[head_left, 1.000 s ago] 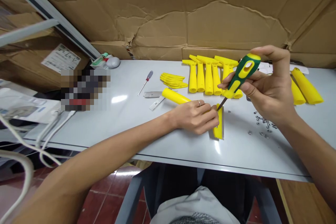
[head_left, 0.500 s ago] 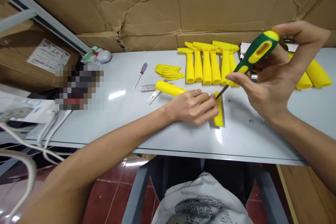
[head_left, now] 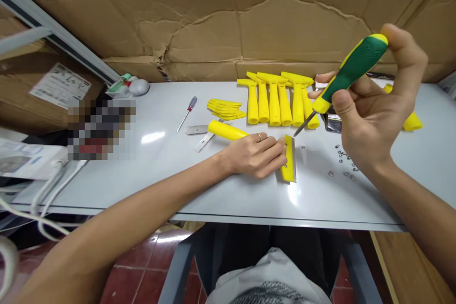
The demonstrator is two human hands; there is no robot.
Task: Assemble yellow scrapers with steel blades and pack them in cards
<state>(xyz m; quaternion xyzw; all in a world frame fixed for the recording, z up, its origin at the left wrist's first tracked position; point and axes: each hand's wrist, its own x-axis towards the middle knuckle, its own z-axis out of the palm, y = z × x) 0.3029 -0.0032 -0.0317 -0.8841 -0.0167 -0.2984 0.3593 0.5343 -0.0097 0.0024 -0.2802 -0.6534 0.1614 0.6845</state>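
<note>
My left hand point(head_left: 254, 154) is wrapped round a yellow scraper point(head_left: 228, 130) lying on the table, its handle pointing left. The scraper's head, with a metal blade along its right edge, sticks out past my fingers. Above and to the right, my right hand point(head_left: 374, 114) grips a green and yellow screwdriver point(head_left: 356, 66), tilted with its tip down. That tip hovers just off the scraper head's upper end. Small metal screws or nuts point(head_left: 345, 164) lie scattered below my right hand, and one sits alone close to the blade.
Several yellow scraper handles point(head_left: 274, 104) stand in a row at the back. Left of them are a stack of yellow strips point(head_left: 225, 108), flat metal blades point(head_left: 206, 140) and a small screwdriver point(head_left: 187, 113). White cables point(head_left: 46, 194) hang at the table's left edge. Cardboard point(head_left: 199, 23) rises behind.
My right hand has turned the screwdriver and drawn its tip away from the scraper head. My left hand keeps its hold on the scraper. The whole view has shifted slightly.
</note>
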